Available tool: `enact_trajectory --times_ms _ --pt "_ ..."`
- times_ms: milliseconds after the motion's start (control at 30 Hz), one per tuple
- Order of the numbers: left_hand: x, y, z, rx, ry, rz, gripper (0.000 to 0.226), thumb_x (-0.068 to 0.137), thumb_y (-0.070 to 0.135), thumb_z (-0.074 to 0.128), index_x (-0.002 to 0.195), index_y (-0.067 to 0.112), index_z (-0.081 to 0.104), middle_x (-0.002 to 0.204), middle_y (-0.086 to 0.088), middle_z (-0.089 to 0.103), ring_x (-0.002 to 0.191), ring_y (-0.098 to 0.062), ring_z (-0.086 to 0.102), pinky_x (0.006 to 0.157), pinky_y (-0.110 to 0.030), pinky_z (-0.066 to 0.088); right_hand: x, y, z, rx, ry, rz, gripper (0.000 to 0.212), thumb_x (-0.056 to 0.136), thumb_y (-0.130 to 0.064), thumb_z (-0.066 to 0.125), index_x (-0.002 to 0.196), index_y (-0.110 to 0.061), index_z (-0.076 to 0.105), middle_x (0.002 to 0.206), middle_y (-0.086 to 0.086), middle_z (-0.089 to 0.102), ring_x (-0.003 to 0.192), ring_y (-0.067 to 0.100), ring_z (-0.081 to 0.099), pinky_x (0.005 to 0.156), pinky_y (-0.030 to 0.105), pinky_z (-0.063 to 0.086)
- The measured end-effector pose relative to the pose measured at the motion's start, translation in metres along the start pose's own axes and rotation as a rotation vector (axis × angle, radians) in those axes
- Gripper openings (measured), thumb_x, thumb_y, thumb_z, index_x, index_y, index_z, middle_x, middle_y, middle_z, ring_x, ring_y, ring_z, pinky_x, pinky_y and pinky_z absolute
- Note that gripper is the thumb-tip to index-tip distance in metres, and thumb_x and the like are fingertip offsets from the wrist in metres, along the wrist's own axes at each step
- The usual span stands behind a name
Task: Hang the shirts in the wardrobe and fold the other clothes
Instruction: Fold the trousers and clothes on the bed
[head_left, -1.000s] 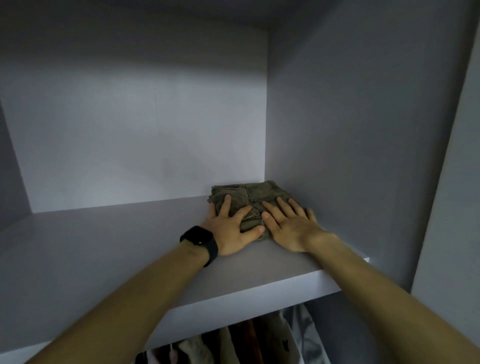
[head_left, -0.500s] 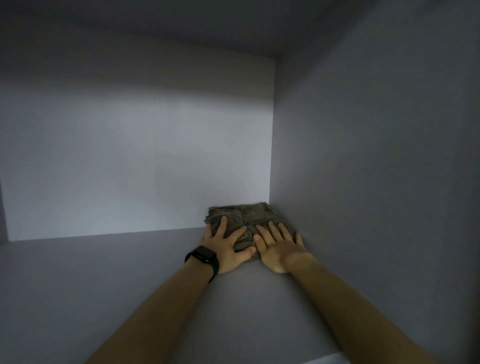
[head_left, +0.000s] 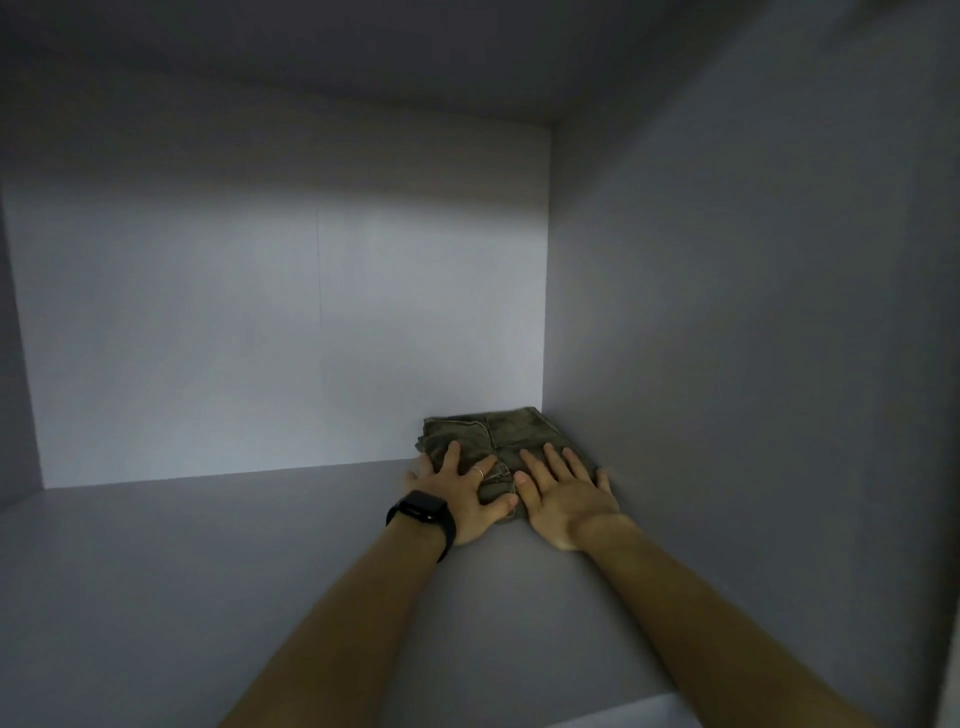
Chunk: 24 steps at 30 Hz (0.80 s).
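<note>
Both hands have slid deeper along the shelf (head_left: 208, 571) than half a second ago, and the folded olive garment (head_left: 498, 428) has gone with them into the back right corner. Nearest, a black watch (head_left: 422, 512) circles the left wrist. Just beyond it the left hand (head_left: 460, 493) lies flat on the garment's near left part, fingers straight and spread wide, a thin ring (head_left: 479, 473) on one. Just beside it the right hand (head_left: 563, 499) presses the near right part, fingers likewise straight and spread. Farther on, the garment's far edge lies close against the back wall (head_left: 260, 338) and its right edge against the side wall (head_left: 727, 364)
</note>
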<state>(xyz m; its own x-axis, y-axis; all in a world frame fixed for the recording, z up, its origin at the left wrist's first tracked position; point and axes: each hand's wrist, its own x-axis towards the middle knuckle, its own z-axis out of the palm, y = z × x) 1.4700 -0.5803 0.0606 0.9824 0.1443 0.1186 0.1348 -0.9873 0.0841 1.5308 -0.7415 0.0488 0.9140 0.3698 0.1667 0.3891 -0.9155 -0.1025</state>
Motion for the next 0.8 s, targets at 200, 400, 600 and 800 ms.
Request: enact_trajectory --times_ms 200,400,600,800 --pt "-0.074 0.017 -0.015 -0.001 0.201 0.152 0.056 0.101 0.056 0.03 0.154 0.046 0.017 0.167 -0.003 0.007 0.151 -0.033 0.006 0.121 -0.054 0.012 -0.092 -0.004 -0.033 0.038 0.222 0.027 0.064 0.103 -0.054 0.031 0.16 -0.033 0.013 0.169 -0.003 -0.002 0.155 0.019 -0.001 0.124 0.047 0.012" --pt "-0.21 0.042 -0.004 -0.15 0.475 0.513 0.05 0.096 0.049 0.044 0.145 0.04 0.044 0.152 0.005 0.041 0.138 -0.021 0.035 0.107 -0.041 0.037 -0.296 -0.012 0.004 0.143 0.555 0.165 0.056 0.097 -0.052 0.043 0.15 -0.035 0.042 0.165 -0.002 0.024 0.151 0.023 0.02 0.114 0.046 0.038" --pt "-0.324 0.093 0.097 -0.37 0.406 0.878 0.04 0.086 0.038 0.054 0.123 0.029 0.067 0.124 0.002 0.063 0.113 -0.024 0.057 0.087 -0.042 0.053 -0.505 -0.016 0.064 0.11 0.632 0.432 0.046 0.097 -0.051 0.048 0.141 -0.035 0.055 0.155 -0.008 0.043 0.146 0.019 0.033 0.094 0.041 0.055" --pt "-0.467 0.191 0.176 -0.449 0.075 1.198 0.035 0.082 0.035 0.058 0.113 0.028 0.074 0.115 0.002 0.069 0.102 -0.026 0.064 0.076 -0.038 0.057 -0.71 -0.019 0.109 0.011 0.553 0.807 0.046 0.098 -0.053 0.049 0.138 -0.033 0.059 0.149 -0.004 0.051 0.139 0.021 0.043 0.101 0.041 0.052"
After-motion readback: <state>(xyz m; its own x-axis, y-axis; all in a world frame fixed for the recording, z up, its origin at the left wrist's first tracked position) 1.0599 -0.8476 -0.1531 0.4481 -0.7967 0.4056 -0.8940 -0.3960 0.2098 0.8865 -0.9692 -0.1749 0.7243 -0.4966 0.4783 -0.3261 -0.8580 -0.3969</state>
